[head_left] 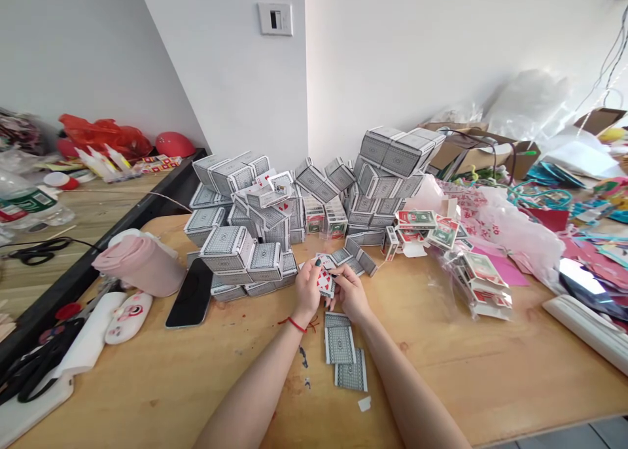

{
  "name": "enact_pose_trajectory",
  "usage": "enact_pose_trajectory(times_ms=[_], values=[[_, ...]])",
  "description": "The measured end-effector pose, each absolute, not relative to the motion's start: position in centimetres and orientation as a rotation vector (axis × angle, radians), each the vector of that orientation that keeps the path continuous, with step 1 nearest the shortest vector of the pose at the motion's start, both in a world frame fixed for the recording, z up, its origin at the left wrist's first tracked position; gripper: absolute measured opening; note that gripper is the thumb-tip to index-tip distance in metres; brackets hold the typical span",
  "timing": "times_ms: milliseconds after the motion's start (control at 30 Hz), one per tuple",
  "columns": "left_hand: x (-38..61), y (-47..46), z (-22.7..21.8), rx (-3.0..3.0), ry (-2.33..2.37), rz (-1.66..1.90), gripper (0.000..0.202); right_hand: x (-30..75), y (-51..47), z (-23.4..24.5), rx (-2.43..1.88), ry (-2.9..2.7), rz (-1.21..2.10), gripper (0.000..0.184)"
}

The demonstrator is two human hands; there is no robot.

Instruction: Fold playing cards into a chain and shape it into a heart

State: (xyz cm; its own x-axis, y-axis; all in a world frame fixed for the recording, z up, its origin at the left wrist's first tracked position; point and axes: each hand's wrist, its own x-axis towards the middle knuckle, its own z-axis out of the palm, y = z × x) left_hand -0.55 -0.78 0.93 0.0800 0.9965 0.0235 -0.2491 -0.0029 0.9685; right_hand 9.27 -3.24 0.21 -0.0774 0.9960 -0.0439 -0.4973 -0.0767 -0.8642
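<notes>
We are holding a red-pipped card (324,283) over the middle of the desk (441,370), our left hand (307,290) and right hand (352,295) both pinching it. Patterned cards (340,344) are lying just nearer us, between our forearms. A left stack of card blocks (226,249) is crowding the left hand's far side; bare wood is stretching rightward to the front edge.

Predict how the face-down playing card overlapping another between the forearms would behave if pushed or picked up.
The playing card looks thin, so it will probably feel light and bend easily. Lying almost flat, it should slide rather than roll or tip. Its pale side strips look like folds, which may stiffen it slightly.
</notes>
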Motion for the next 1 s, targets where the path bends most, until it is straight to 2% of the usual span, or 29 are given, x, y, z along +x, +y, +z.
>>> enact_pose_trajectory(times_ms=[367, 567, 767, 1000], values=[[-1.1, -0.4, 0.7, 1.434, 1.162, 1.415, 0.012, 9.7, -3.0, 0.3, -0.864, -0.771, 1.624, 0.025], [-1.4, -0.6, 1.0, 1.475, 1.128, 1.414, 0.022, 10.3, -3.1, 0.4, -0.831, -0.826, 1.746, 0.027], [-1.3, -0.4, 0.8, 1.479, 1.103, 1.333, 0.028, 10.2, -3.0, -0.1, -0.870, -0.858, 1.635, 0.031], [-1.0, -0.3, 1.0, 1.491, 1.177, 1.281, 0.018, 10.1, -2.9, 0.0, -0.898, -0.819, 1.540, 0.031]])
